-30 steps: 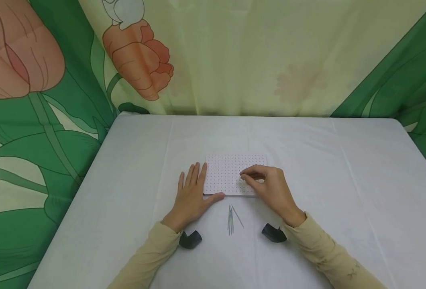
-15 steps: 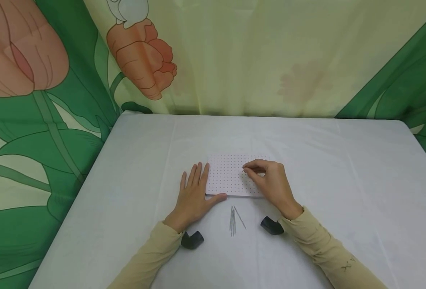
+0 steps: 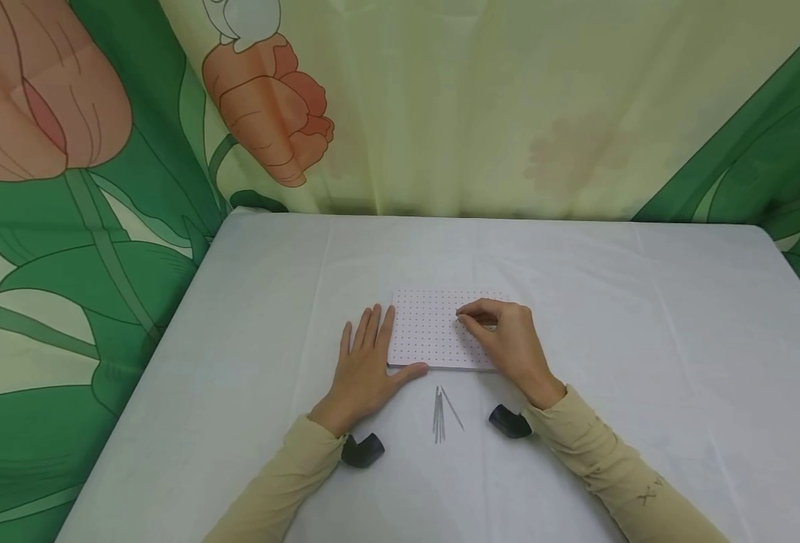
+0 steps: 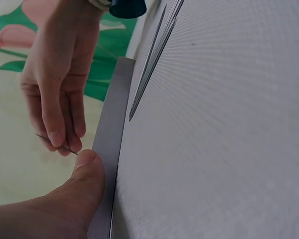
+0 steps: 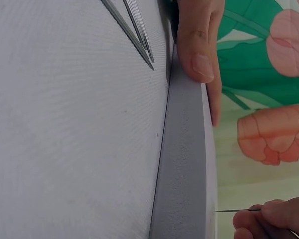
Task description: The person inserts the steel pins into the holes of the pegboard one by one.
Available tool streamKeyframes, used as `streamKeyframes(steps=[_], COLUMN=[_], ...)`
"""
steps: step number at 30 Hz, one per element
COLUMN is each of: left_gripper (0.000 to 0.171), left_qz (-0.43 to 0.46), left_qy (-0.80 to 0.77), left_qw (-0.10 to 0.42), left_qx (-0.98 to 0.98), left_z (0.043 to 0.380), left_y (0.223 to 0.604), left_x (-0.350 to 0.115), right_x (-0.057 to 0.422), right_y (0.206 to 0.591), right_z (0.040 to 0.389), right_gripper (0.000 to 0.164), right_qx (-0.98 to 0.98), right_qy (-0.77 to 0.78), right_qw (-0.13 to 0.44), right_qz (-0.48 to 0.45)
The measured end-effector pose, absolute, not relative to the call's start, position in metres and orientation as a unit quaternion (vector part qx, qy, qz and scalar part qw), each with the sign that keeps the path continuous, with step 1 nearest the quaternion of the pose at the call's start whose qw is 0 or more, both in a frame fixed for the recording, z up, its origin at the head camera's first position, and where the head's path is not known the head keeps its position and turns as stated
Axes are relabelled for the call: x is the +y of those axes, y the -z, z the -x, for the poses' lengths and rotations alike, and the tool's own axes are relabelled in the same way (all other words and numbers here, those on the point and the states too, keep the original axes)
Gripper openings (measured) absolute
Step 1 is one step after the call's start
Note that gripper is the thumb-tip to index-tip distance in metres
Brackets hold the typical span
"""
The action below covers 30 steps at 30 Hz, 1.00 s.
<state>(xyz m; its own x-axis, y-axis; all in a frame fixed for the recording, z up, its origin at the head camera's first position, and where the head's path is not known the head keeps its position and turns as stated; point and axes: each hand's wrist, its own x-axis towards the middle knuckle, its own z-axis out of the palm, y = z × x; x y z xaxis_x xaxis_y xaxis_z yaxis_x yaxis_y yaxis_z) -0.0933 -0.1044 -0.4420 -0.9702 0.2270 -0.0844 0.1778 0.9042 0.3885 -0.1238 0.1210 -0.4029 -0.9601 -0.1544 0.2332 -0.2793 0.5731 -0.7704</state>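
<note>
A white board (image 3: 427,328) with a grid of small dark holes lies flat. My left hand (image 3: 366,366) rests at its left edge, fingers straight and spread, with the thumb along the front edge. Above the board, my right hand (image 3: 504,335) pinches a thin metal needle (image 5: 234,210) between thumb and fingertips. In the right wrist view the needle points at the board's top face, its tip very near it; whether it touches I cannot tell. The left wrist view shows the needle (image 4: 42,136) sticking out on both sides of the fingertips.
Several loose needles (image 3: 438,418) lie on the white tablecloth (image 3: 250,317) in front of the board, one slanting apart. A black wrist piece (image 3: 363,451) sits at the left cuff and another black piece (image 3: 510,421) at the right. A patterned curtain (image 3: 440,113) hangs behind.
My right hand has moved slightly farther back over the board, then stayed nearly still over the last half second. The left hand keeps its place; the head view has shifted a little.
</note>
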Motion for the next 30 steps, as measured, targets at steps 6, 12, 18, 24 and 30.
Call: streamKeyframes(steps=[6,12,18,24,30], left_gripper=[0.106,0.106,0.106,0.105,0.106], left_qz=[-0.104,-0.105,-0.104,-0.107,-0.106], left_qy=[-0.193,-0.190,-0.194,-0.194,-0.192], left_qw=[0.062,0.062,0.064,0.065,0.065], left_qx=[0.974,0.974,0.974,0.973,0.973], left_z=[0.0938,0.0937,0.0936,0.0932,0.0936], left_y=[0.4420,0.4419,0.4415,0.4413,0.4410], left_x=[-0.1030,-0.1020,-0.1008,-0.1003,-0.0998], right_x=[0.1224,0.1238,0.1248,0.1244,0.1243], right_y=[0.4028,0.4022,0.4035,0.4057,0.4078], right_z=[0.1242,0.1243,0.1244,0.1248,0.1255], right_gripper=[0.009,0.010,0.010,0.010,0.011], right_qx=[-0.885,-0.886,-0.887,-0.890,-0.892], right_qy=[-0.445,-0.445,-0.447,-0.441,-0.437], right_qw=[0.072,0.069,0.059,0.050,0.050], right_qz=[-0.118,-0.111,-0.105,-0.102,-0.106])
